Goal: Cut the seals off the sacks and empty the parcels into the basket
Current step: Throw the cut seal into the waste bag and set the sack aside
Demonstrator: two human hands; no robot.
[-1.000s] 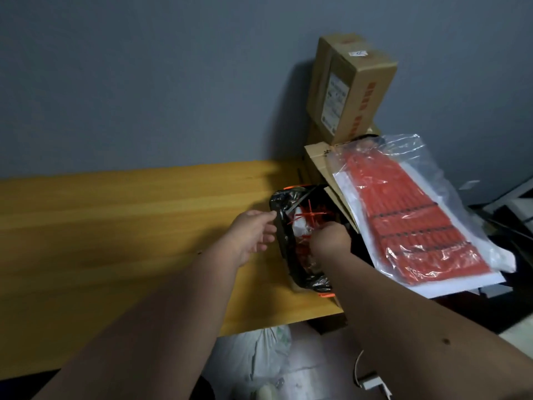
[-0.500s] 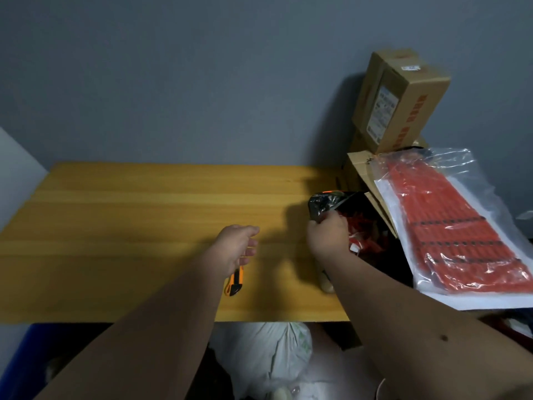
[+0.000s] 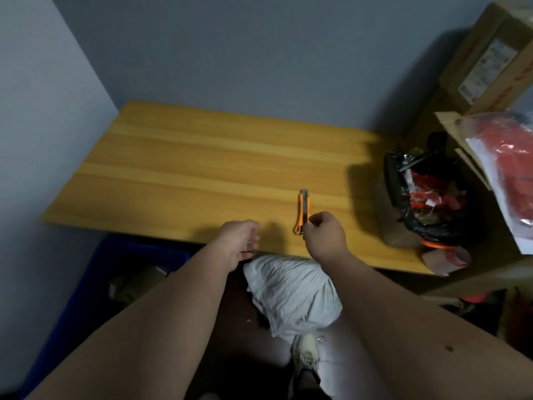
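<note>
Nearest, below the tabletop (image 3: 202, 168) edge, a white sack (image 3: 291, 293) lies on the floor between the person's forearms, and a blue basket (image 3: 95, 272) sits at its left — likely set there so parcels can be tipped straight in. No seal on the sack can be made out. Above it, the left hand (image 3: 239, 243) hovers at the near edge with fingers loosely spread, holding nothing. The right hand (image 3: 324, 235) is curled, its fingertips at the near end of the orange utility knife (image 3: 302, 212) lying on the tabletop; whether it actually pinches the handle cannot be told. Farther right stands a bin lined with a black bag (image 3: 403, 209) of red scraps — clear of the reach. Beyond it are cardboard boxes (image 3: 487, 62).
</note>
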